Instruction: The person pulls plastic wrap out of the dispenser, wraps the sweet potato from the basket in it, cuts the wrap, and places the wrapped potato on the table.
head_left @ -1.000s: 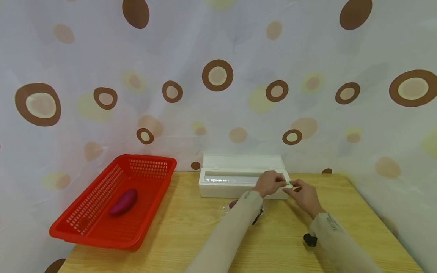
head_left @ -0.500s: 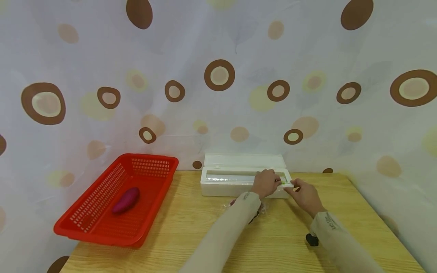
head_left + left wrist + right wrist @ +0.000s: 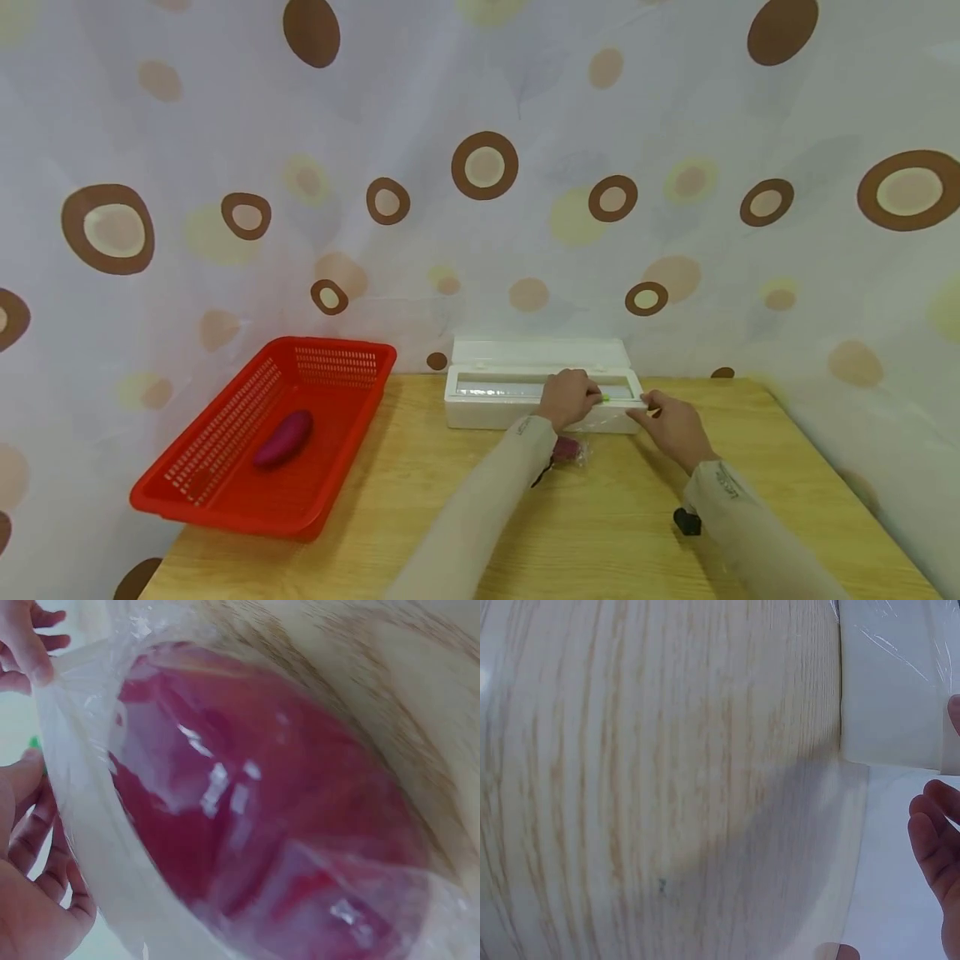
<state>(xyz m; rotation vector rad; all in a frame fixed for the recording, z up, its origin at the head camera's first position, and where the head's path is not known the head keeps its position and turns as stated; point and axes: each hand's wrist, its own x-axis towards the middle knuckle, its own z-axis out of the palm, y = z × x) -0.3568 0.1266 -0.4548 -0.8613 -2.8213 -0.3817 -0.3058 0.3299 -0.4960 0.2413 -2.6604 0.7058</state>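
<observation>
A long white cling film dispenser (image 3: 468, 410) stands at the back of the table with its lid (image 3: 540, 352) raised. My left hand (image 3: 567, 400) pinches a small green slide cutter (image 3: 605, 398) on its front rim, right of the middle. At the box's right front corner, my right hand (image 3: 677, 432) pinches the edge of the clear film (image 3: 86, 682) between thumb and finger. The film stretches down the front to a purple sweet potato (image 3: 262, 802), which lies under it before the box. In the head view my left forearm hides part of this sweet potato.
On the left stands a red plastic basket (image 3: 330, 492) with slotted walls, holding another purple sweet potato (image 3: 283, 439). A patterned curtain (image 3: 525, 208) hangs right behind the wooden table (image 3: 600, 533). Black wrist cameras, one a black block (image 3: 686, 522), hang under the sleeves.
My left hand has slid left along the box's front rim with the green cutter, from the right corner. My right hand stays at that corner. The head view has shifted slightly.
</observation>
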